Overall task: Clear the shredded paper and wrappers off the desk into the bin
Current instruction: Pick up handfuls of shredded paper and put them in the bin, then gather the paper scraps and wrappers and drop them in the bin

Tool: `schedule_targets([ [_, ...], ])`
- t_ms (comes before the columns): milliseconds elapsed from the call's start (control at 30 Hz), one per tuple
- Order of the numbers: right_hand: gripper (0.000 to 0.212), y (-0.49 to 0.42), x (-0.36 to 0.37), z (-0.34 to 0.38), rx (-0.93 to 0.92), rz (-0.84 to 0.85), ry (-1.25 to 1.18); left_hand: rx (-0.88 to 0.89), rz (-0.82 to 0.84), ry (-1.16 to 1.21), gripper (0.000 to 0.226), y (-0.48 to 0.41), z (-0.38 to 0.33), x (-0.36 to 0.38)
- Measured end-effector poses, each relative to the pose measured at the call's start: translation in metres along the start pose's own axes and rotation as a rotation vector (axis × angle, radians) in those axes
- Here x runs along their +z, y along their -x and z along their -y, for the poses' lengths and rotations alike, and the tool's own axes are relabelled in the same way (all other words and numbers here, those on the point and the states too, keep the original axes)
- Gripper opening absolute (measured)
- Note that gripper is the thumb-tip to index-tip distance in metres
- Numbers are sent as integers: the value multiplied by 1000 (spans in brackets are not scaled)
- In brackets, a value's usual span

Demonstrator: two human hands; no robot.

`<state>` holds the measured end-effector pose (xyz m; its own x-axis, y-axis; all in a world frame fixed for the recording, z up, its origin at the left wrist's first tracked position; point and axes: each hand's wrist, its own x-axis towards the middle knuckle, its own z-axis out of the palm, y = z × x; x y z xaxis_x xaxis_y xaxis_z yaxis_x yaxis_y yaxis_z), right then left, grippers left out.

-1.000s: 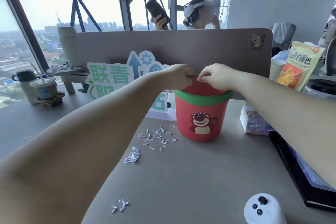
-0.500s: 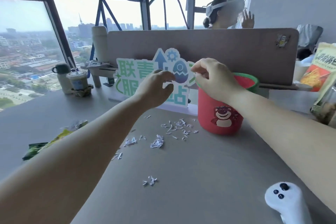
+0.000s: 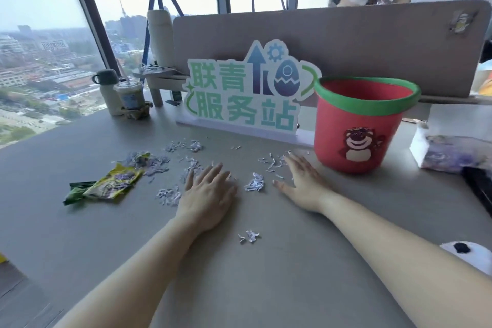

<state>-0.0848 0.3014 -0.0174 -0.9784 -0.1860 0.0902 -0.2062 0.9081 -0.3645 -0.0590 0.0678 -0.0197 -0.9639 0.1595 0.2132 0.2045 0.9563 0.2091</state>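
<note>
A red bin (image 3: 359,125) with a green rim and a bear picture stands on the grey desk (image 3: 266,274) at the right. Shredded paper lies scattered left of it, with one clump (image 3: 255,182) between my hands and another small bit (image 3: 249,235) nearer me. A yellow-green wrapper (image 3: 106,185) lies at the left with more shreds (image 3: 149,161) around it. My left hand (image 3: 209,193) lies flat on the desk, fingers straight, among the shreds. My right hand (image 3: 302,184) also lies flat, fingers pointing at the shreds near the bin.
A cut-out sign (image 3: 245,93) stands behind the shreds against a brown divider (image 3: 346,34). A flask (image 3: 107,92) and a drink cup (image 3: 130,94) stand at the back left. A tissue pack (image 3: 450,152) lies right of the bin; a white controller (image 3: 466,250) lies near the right edge.
Both hands have come down from the bin's rim to lie flat on the desk beside the shredded paper. The view has swung left, showing the wrapper.
</note>
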Motion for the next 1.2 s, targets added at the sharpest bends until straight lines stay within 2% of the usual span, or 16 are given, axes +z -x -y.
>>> schedule_targets([
  [167,77,-25,5,-1,87,-32,90,-40,2,47,59,-9,4,7],
  [300,81,-46,6,-4,174,6,169,-61,-24,50,61,-15,6,8],
  [500,92,-65,11,-4,329,-7,142,-57,-76,51,54,-14,4,7],
  [567,90,-66,10,-4,301,6,154,-59,-100,63,51,-14,2,5],
  [767,64,-51,8,5,-9,50,85,-82,-125,57,56,-13,5,7],
  [967,52,-23,10,25,-189,93,-27,-85,-156,84,54,-13,4,7],
  [1100,54,-5,10,35,-174,101,-197,-39,-220,77,44,-6,3,4],
  [1200,72,8,6,42,-182,155,-183,38,-229,89,37,4,6,2],
])
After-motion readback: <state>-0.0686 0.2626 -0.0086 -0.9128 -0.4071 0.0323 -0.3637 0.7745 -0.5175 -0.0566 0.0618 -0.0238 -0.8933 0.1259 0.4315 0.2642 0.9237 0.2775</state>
